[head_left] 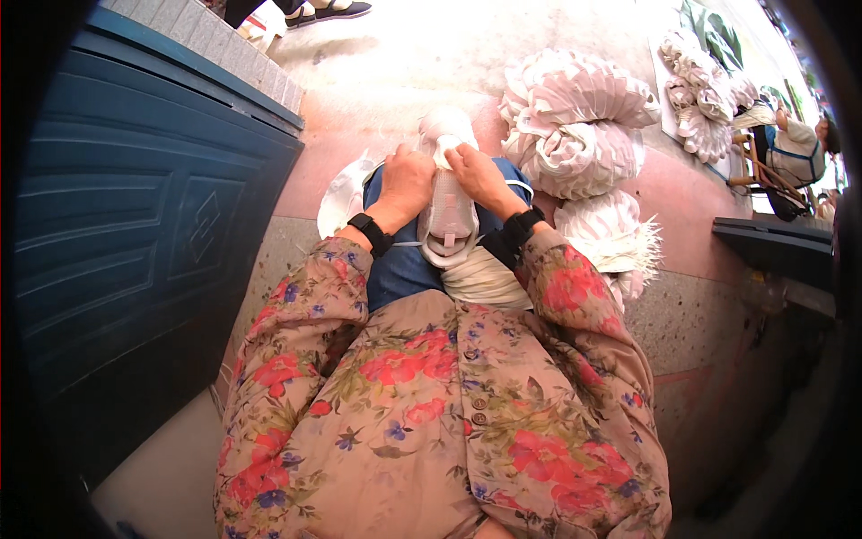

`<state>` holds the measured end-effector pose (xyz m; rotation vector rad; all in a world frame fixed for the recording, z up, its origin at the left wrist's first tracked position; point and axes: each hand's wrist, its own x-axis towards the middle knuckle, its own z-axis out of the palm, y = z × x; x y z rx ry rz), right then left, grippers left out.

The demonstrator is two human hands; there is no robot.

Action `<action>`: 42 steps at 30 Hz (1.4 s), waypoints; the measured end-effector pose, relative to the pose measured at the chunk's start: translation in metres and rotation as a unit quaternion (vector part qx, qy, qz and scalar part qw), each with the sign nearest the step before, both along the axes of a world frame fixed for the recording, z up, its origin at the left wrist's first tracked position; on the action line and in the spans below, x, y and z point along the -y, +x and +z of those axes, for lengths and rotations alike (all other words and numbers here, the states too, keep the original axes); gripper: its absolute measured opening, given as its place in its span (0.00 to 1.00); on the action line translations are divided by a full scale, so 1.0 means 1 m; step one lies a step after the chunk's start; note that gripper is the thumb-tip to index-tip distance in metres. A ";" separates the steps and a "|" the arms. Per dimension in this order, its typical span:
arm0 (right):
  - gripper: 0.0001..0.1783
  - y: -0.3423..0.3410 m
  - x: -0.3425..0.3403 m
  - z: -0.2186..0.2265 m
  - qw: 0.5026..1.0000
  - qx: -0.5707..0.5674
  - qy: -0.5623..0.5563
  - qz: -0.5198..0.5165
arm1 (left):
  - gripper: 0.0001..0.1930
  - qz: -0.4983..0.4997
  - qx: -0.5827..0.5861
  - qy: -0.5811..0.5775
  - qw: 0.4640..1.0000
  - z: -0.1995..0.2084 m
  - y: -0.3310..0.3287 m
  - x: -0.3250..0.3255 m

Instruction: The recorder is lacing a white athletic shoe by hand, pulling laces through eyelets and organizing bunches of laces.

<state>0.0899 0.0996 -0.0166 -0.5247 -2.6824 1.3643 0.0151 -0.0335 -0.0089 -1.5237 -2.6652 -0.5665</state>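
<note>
A pale pink-and-white shoe upper rests between my knees, its heel opening toward me and its toe pointing away. My left hand is closed on the upper's left side, fingers bent in near the lacing area. Opposite it, my right hand pinches at a cream shoelace across the front of the upper; the fingertips partly hide it. Across my lap, under the heel, lies a thick bundle of cream laces. Both wrists carry dark bands.
Right of my knees, large coiled stacks of pale uppers sit on the floor, with a fringed bundle nearer. A dark blue panelled door stands on the left. More uppers and a seated person are far right. Someone's shoes show at the top.
</note>
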 end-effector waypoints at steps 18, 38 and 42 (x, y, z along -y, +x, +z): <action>0.09 0.009 0.038 0.001 0.973 0.008 0.220 0.070 | 0.12 0.068 0.281 -0.125 0.949 0.010 -0.010 0.014; 0.11 0.091 -0.024 0.048 0.863 0.074 -0.479 -0.139 | 0.04 -0.281 0.185 0.166 0.927 0.081 0.078 -0.019; 0.10 0.081 -0.006 0.048 0.829 -0.022 -0.538 -0.151 | 0.05 -0.151 0.420 0.187 0.875 0.108 0.086 -0.017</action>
